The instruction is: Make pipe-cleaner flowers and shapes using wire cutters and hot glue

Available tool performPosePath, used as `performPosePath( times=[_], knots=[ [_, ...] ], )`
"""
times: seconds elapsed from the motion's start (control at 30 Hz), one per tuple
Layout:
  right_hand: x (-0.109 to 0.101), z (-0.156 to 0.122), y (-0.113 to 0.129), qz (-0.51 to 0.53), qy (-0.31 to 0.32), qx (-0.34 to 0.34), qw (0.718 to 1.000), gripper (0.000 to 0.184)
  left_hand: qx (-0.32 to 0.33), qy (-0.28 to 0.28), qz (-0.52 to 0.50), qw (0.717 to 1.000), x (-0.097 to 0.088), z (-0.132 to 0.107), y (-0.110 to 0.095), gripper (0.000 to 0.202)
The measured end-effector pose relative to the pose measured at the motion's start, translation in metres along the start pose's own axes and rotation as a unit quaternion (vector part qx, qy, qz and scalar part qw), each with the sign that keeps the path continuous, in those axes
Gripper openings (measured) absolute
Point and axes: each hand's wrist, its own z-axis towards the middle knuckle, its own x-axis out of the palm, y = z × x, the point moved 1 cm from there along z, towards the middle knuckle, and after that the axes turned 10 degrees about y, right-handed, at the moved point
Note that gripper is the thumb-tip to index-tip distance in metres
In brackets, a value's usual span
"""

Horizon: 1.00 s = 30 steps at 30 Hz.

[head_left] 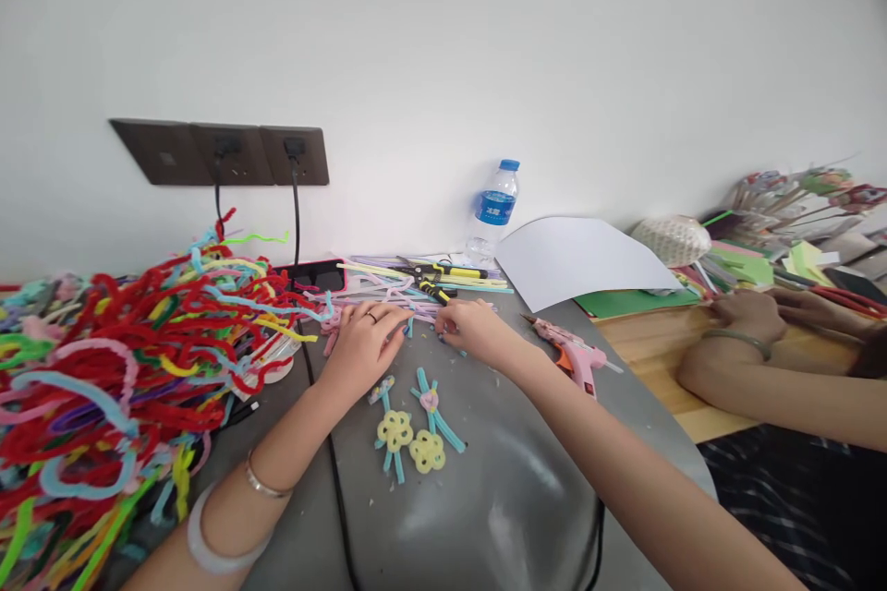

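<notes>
A short light-blue pipe cleaner piece (410, 325) shows at the fingertips of my left hand (366, 342), whose thumb and index finger come close together around it. My right hand (475, 331) is just to the right, fingers curled and closed near the tabletop. What it holds, if anything, is hidden. Nearer to me lie two light-blue pipe cleaner shapes. One has a pink heart-like piece (430, 400) on it. Two yellow pipe cleaner flowers, a left one (394, 430) and a right one (427, 451), lie at their lower parts.
A tangled pile of pipe cleaners (194, 323) covers the left side. Behind my hands are yellow-black pliers (433, 282), a phone (319, 275) and a water bottle (495, 208). A pink glue gun (572, 355) and white paper (582, 259) lie right, near another person's arm (776, 379).
</notes>
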Motion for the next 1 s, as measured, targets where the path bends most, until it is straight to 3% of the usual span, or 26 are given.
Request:
performPosePath(
  times=[0.3, 0.5, 0.7, 1.0],
  knots=[
    [0.011, -0.015, -0.001, 0.099, -0.065, 0.002, 0.993, 0.015, -0.030, -0.011, -0.062, 0.998, -0.003, -0.006, -0.010, 0.017],
    [0.016, -0.038, 0.020, 0.169, -0.143, -0.075, 0.972, 0.014, -0.044, 0.017, -0.161, 0.986, 0.002, -0.005, -0.014, 0.016],
    [0.013, -0.045, 0.037, 0.130, -0.142, -0.084, 0.978, 0.014, -0.029, 0.020, -0.228, 0.973, 0.004, -0.006, -0.020, 0.013],
    [0.004, -0.053, 0.035, 0.156, -0.153, -0.104, 0.970, 0.014, -0.015, 0.005, -0.259, 0.966, -0.002, -0.005, -0.025, 0.014]
  ],
)
